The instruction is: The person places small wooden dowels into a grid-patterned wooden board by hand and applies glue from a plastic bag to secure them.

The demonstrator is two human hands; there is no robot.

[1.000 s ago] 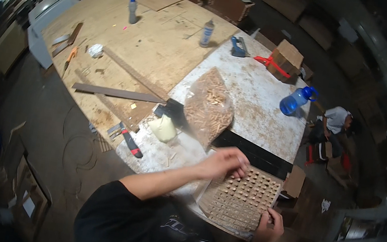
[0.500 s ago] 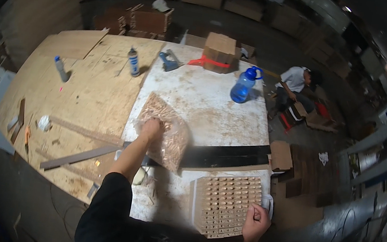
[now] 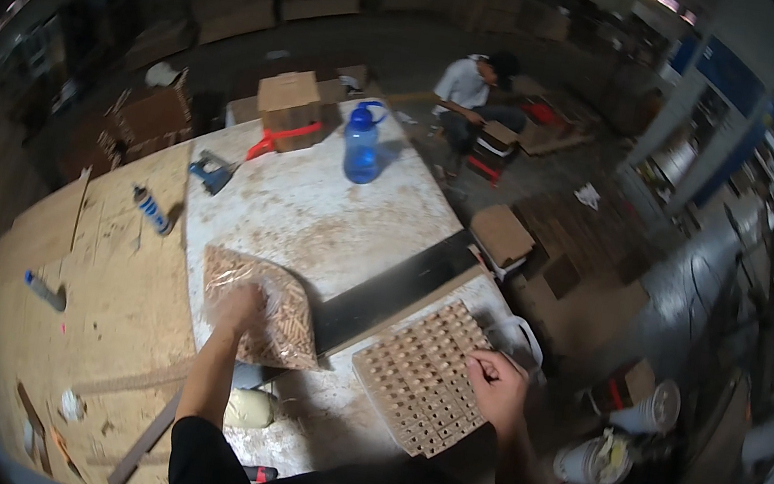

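My left hand (image 3: 242, 304) reaches into a clear plastic bag (image 3: 294, 329) filled with small wooden dowels. Its fingers are blurred and partly hidden among the dowels and plastic. At the right, my right hand (image 3: 498, 385) is closed in a pinch over the right edge of a block of wooden pieces (image 3: 417, 373). Rows of holes cover the top of that block, and some dowel ends seem to stand in them. Whatever the right fingertips hold is too small to make out. Between bag and block lies a long black board (image 3: 391, 291).
A blue water bottle (image 3: 362, 145), a cardboard box (image 3: 291, 107) with red tape and a blue stapler-like tool (image 3: 212, 172) stand at the far side. A glue bottle (image 3: 152, 210) stands on the plywood. Beyond the table, a person (image 3: 468, 88) sits low. Buckets (image 3: 652, 408) stand at the right.
The whole view has swung to the right, so the table appears turned and further left. My left hand stays in the bag, and my right hand stays at the block's right edge.
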